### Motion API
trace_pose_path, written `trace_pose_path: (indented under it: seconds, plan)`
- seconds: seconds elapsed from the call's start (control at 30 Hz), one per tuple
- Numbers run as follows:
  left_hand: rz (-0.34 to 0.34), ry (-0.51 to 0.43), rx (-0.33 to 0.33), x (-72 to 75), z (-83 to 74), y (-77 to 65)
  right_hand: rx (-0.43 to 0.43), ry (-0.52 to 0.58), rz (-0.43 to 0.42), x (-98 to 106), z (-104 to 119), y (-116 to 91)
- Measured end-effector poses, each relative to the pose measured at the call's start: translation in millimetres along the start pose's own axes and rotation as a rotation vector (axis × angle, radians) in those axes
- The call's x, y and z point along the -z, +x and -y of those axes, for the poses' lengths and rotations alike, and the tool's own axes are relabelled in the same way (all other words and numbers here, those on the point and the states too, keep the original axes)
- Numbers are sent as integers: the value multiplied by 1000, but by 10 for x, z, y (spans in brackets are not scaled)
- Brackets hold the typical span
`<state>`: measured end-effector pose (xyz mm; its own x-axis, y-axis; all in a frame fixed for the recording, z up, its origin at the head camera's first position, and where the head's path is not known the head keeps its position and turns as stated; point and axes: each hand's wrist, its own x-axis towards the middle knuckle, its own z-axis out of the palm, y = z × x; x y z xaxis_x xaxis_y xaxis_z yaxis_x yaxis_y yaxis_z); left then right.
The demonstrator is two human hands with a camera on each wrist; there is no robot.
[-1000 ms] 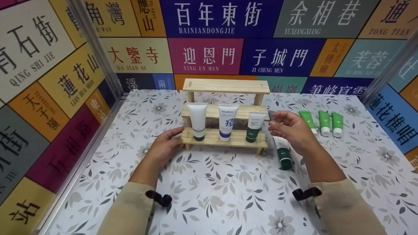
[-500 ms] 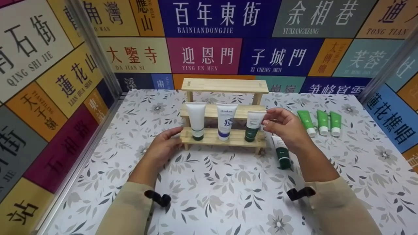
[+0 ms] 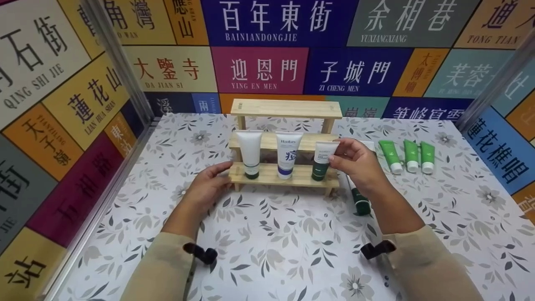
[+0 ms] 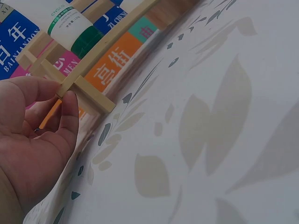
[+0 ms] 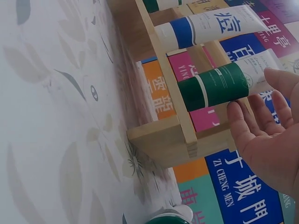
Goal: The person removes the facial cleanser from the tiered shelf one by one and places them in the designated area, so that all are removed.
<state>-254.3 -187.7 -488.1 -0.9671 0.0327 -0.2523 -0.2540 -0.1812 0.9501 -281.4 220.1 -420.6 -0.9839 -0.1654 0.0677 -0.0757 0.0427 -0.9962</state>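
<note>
A three-tier wooden display rack [image 3: 286,108] stands on the table, and my left hand [image 3: 207,188] pinches the left end of its lowest step. In the left wrist view, thumb and index finger meet around that wooden corner. On this step, caps down, stand a white tube with a green cap [image 3: 250,152], a white tube with a blue cap [image 3: 288,154] and a smaller white-and-green tube [image 3: 322,161]. The thumb and fingers of my right hand [image 3: 357,161] hold the smaller tube by its upper right edge. Its green lower part rests on the step in the right wrist view [image 5: 219,86].
Another white-and-green tube [image 3: 360,202] lies on the table right of the rack, partly behind my right hand. Farther right lie several green tubes with white caps [image 3: 411,156]. Panels with large lettering [image 3: 259,69] form the back and side walls around the flower-patterned tabletop [image 3: 267,251].
My right hand has moved left from beside the smaller tube and now holds its edge. The left hand stays at the rack's end. The view has shifted slightly.
</note>
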Motion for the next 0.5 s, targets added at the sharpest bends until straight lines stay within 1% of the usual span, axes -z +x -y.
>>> trace_pose_path:
  seconds: [0.3, 0.5]
  plan:
    - [1, -1, -2, 9, 8, 12, 21, -45, -30, -48, -3, 4]
    - [7, -14, -17, -6, 7, -3, 46, -23, -44, -17, 15, -6]
